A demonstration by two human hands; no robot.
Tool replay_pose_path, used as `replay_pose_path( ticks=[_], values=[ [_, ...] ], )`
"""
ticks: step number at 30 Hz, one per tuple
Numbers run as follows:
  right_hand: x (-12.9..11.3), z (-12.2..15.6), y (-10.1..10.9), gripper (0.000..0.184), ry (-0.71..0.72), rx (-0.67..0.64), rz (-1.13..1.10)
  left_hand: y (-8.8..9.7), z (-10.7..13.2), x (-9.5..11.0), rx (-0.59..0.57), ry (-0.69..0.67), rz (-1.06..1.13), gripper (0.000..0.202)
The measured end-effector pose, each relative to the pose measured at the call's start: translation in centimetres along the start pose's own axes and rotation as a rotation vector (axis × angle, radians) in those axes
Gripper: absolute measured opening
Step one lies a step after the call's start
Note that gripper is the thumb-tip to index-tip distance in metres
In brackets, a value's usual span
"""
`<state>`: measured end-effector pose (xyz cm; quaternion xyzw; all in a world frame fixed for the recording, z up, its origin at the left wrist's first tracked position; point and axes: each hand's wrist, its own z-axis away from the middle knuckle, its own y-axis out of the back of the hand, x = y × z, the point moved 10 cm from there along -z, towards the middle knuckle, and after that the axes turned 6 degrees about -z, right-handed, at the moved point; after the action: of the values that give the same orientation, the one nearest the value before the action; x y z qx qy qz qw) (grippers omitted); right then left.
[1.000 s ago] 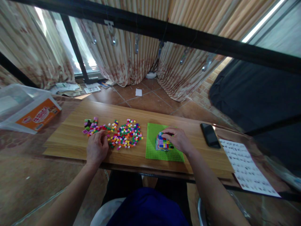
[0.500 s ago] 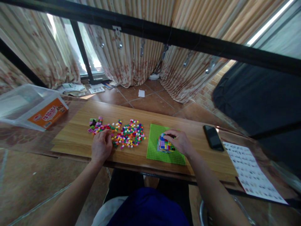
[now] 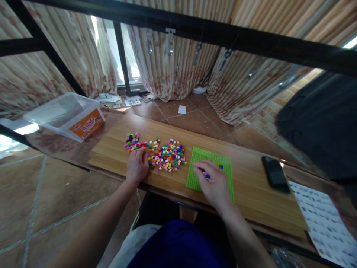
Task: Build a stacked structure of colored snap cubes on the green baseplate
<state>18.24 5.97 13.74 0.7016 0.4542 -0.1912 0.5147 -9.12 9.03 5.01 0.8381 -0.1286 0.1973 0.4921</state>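
Observation:
Bent fingers of my left hand (image 3: 137,163) rest against the left edge of a loose pile of small coloured bricks (image 3: 167,156). The fingers are drawn together, and whatever may be between them is hidden. My right hand (image 3: 214,182) is over a green studded baseplate (image 3: 192,180), thumb and forefinger pinched towards its left side. I cannot make out what is in that pinch. Beneath the right hand a multicoloured brick build is mostly covered; only a blue bit (image 3: 221,166) shows past the knuckles.
A clear plastic box (image 3: 87,124) with an orange label stands at the left end. Right of the baseplate lies a black phone (image 3: 275,174), then a printed sheet (image 3: 325,219) at the board's right end. A dark bar crosses above the wooden board (image 3: 245,178).
My right hand has come left and nearer, now covering most of the brick build. My left hand stays by the pile. The whole view has swung left.

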Motion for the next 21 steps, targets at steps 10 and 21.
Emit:
replay_pose_path(
  ticks=[10, 21],
  values=[
    [1.4, 1.5, -12.9, 0.012, -0.007, -0.321, 0.035, -0.1, 0.2, -0.1, -0.001, 0.008, 0.023, 0.031],
    [0.1, -2.0, -15.2, 0.015, 0.067, -0.271, 0.146, -0.1, 0.2, -0.1, 0.014, -0.002, 0.016, 0.032]
  ],
)
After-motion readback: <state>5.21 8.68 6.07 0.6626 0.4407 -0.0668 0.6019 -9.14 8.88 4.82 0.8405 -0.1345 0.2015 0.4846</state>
